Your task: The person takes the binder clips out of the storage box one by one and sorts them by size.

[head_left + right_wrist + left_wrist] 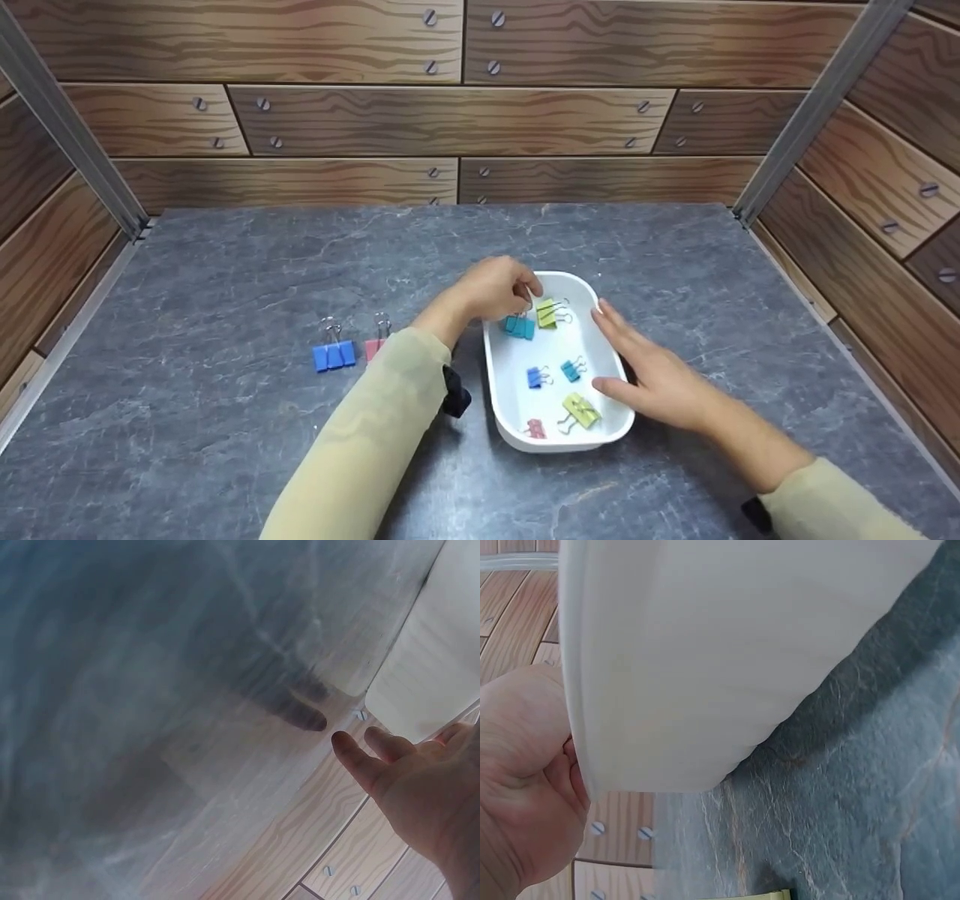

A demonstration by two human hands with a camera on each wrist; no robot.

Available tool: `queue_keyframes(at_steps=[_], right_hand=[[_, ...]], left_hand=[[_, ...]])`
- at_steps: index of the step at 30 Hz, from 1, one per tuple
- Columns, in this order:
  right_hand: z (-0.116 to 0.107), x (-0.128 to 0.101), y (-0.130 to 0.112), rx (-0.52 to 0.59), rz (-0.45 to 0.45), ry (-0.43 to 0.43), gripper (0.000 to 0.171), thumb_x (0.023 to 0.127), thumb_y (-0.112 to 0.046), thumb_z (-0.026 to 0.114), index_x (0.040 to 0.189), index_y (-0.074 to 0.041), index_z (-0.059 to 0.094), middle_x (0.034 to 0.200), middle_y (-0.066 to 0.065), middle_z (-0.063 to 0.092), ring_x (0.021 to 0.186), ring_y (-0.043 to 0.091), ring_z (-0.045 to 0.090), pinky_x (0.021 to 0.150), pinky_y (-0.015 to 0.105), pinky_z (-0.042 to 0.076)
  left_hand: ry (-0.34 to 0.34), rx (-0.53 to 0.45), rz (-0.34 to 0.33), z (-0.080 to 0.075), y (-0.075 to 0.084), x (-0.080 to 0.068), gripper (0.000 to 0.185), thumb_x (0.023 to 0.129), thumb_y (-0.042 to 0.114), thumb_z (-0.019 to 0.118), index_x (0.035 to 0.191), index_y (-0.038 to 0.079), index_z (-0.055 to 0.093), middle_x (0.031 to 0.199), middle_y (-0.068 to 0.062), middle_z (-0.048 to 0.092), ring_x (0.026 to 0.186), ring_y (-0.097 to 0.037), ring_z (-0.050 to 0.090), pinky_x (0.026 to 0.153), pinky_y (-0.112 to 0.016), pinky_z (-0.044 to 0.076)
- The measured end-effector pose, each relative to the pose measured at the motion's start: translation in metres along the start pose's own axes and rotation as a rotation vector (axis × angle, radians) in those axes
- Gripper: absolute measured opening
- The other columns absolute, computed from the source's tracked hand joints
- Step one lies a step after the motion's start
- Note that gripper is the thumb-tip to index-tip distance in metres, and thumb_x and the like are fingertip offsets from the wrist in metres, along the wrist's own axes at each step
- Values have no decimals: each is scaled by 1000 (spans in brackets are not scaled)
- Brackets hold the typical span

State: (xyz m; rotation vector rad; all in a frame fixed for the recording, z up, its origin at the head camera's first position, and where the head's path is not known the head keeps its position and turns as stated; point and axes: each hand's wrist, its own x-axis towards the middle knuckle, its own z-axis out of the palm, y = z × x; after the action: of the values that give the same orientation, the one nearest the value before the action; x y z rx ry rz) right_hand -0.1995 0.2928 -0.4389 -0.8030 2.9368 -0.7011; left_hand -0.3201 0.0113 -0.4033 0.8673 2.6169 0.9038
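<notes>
The white tray (611,431) stands on the grey desk (225,435). The left hand (495,289) reaches over the tray's far left rim, wrist bent down, fingers curled and pinching the wire handles of a teal binder clip (519,326) just inside the tray. The right hand (652,364) lies flat along the tray's right rim, fingers straight and spread, thumb at the wall. A blue clip (334,355) and a pink clip (373,346) lie left of the tray.
</notes>
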Motion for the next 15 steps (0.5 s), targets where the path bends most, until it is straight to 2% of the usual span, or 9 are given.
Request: queue_keyframes(at_steps=[6,11,15], right_hand=[[0,0,0,0,0,2,89,102,-49,66,171,-15,21,177,11,12,152,45,33,117,64,36],[0,0,-1,-2,-1,12,89,101,-48,66,170,-15,22,177,10,13,153,44,33,117,64,36],[1,1,-1,-4,-2,17,88,101,-47,67,170,-14,23,177,11,15,153,43,32,118,64,35]], left_hand=[[35,-182,-5,-1,-1,-5,21,102,5,71,122,4,78,104,-3,75,94,-16,68,85,-32,56],[80,-332,-3,-3,0,-10,22,102,1,68,123,0,75,103,-8,75,93,-23,72,78,-29,56],[111,-382,12,-7,2,-16,21,102,-1,68,121,0,75,102,-12,76,91,-24,72,74,-28,55]])
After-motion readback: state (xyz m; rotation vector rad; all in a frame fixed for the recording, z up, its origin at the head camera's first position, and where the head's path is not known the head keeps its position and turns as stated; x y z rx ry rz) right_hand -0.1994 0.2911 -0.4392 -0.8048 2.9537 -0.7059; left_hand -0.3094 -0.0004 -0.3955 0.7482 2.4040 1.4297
